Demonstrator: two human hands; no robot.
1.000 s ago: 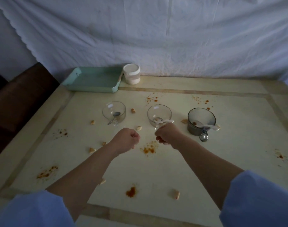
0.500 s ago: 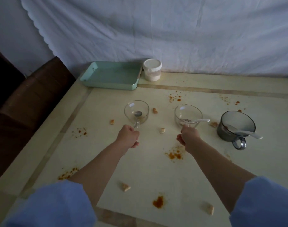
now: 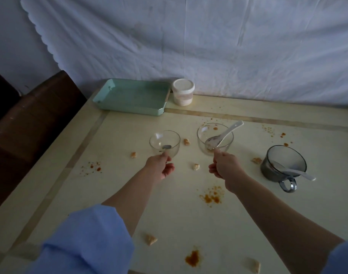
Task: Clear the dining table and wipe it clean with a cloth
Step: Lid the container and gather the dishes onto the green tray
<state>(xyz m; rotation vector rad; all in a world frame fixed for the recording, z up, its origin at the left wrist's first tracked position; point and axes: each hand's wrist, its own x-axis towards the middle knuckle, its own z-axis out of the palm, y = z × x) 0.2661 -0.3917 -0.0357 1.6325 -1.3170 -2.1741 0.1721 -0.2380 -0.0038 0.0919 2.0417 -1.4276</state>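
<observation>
The right glass bowl [image 3: 215, 139] stands on the table [image 3: 169, 218] a little past its middle. A white spoon [image 3: 226, 133] lies in it on a diagonal, scoop low at the near left and handle pointing up and away to the far right over the rim. The right hand [image 3: 224, 168] reaches out on a nearly straight arm. Its thumb and forefinger pinch the bowl's near rim and the other fingers are curled underneath.

Just to the left, the left glass bowl [image 3: 164, 143] holds a metal spoon [image 3: 166, 146], scoop on the bottom. The left hand [image 3: 159, 168] pinches that bowl's near rim, right where the spoon's handle would come out. Whether the handle is caught in the pinch too, I cannot tell.

Half a second ago the right hand was just short of its bowl and the white spoon's handle pointed straight right.

A crumb [image 3: 196, 166] lies between the two hands, and an orange sauce stain [image 3: 211, 196] sits nearer the person. Off to the right stands a smoky mug [image 3: 283, 165]. At the far edge a green tray [image 3: 131, 97] has a white jar [image 3: 183, 91] just beside it.
</observation>
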